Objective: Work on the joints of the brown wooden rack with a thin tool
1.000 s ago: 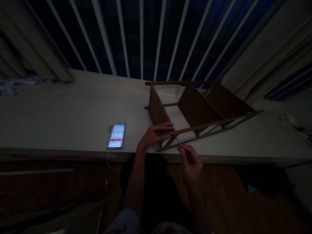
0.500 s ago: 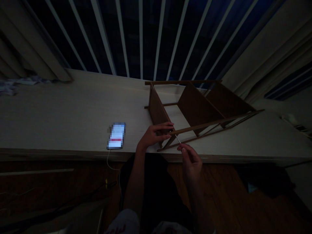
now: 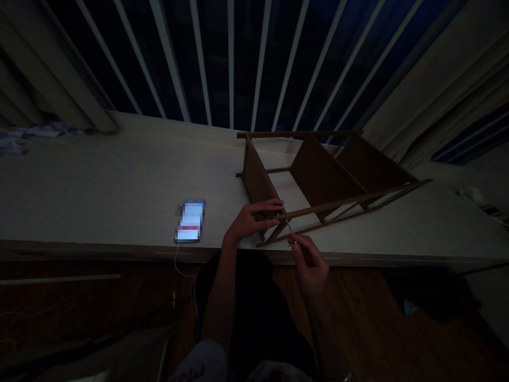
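A brown wooden shelf rack (image 3: 330,175) with several boards lies on its side on the pale ledge. My left hand (image 3: 246,222) grips its near left corner, the fingers over the end board and the thumb below, around the rail end. In my right hand (image 3: 312,262), thumb and fingers pinch a slim metal hex key (image 3: 289,226). Its tip meets the rail at that corner, close to my left fingertips. The tip itself is too small and dark to make out, and part of the key is hidden by the fingers.
A lit phone (image 3: 190,222) with a white cable lies on the ledge (image 3: 119,196) to the left. White window bars (image 3: 231,63) rise behind, with curtains (image 3: 79,69) at both sides. Below the ledge is a dark wooden floor (image 3: 366,323).
My right hand has shifted slightly left, and the angle of the hex key has changed a little. My left hand and the rack stay where they were.
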Motion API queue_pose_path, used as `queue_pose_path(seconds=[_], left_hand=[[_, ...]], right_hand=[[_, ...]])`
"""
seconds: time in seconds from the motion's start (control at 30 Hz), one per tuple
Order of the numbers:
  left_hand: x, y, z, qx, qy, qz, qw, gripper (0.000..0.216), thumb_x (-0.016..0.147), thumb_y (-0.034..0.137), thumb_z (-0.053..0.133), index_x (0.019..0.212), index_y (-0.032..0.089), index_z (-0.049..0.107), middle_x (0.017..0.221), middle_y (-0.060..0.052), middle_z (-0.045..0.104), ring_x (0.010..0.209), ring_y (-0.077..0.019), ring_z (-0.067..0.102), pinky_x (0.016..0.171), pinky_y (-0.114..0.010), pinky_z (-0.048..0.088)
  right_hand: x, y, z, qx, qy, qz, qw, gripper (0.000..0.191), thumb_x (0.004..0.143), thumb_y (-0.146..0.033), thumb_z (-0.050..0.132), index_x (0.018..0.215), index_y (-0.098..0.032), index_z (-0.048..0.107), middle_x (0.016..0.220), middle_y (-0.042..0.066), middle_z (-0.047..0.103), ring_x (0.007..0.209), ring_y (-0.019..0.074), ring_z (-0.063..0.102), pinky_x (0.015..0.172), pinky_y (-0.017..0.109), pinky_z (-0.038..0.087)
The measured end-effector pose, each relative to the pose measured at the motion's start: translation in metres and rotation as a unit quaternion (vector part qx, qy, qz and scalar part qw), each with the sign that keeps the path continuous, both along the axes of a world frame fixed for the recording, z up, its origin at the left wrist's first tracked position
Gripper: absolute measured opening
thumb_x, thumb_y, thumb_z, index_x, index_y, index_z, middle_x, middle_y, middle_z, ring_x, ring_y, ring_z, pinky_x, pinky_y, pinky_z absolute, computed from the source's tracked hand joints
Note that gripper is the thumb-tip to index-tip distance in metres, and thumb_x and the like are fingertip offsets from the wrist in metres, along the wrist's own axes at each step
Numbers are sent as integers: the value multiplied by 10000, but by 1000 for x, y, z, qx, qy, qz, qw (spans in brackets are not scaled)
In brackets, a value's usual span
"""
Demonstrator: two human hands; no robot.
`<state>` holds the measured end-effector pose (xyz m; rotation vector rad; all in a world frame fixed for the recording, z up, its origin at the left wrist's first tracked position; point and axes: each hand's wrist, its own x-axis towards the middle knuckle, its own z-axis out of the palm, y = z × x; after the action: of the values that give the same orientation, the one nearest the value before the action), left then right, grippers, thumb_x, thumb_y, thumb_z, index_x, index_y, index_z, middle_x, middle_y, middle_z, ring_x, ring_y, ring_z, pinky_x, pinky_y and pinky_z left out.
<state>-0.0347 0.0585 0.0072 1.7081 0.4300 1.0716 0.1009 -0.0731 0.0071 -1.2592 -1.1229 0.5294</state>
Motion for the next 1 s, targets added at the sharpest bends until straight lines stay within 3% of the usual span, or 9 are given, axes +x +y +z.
queue_pose_path(seconds=[0.33,0.63,1.0], left_hand=[[0,0,-1,-6,-5,-2,1000,344,691,244,676,1032,214,635,1199,-87,579,1162,-214,503,955,-380,426],[0,0,-1,4,-7,4,1000,345,692,245,675,1032,207,637,1181,-88,591,1156,-209,508,999,-396,395],[1,-1,-1,-3,-12,1,1000,330,694,232,674,1021,208,640,1191,-87,584,1154,-205,509,963,-372,423]], right_hand=[[-2,2,-4,-3,1,-3,1000,138,798,-229,563,899,-187,646,848,50,632,809,169,592,740,332,474],[-6,7,-9,38,9,-75,996,100,777,-241,584,822,-170,639,792,45,623,763,164,580,702,329,471],[-10,9,-8,43,34,-83,995,82,774,-246,589,797,-173,617,778,32,607,755,158,576,701,320,462]])
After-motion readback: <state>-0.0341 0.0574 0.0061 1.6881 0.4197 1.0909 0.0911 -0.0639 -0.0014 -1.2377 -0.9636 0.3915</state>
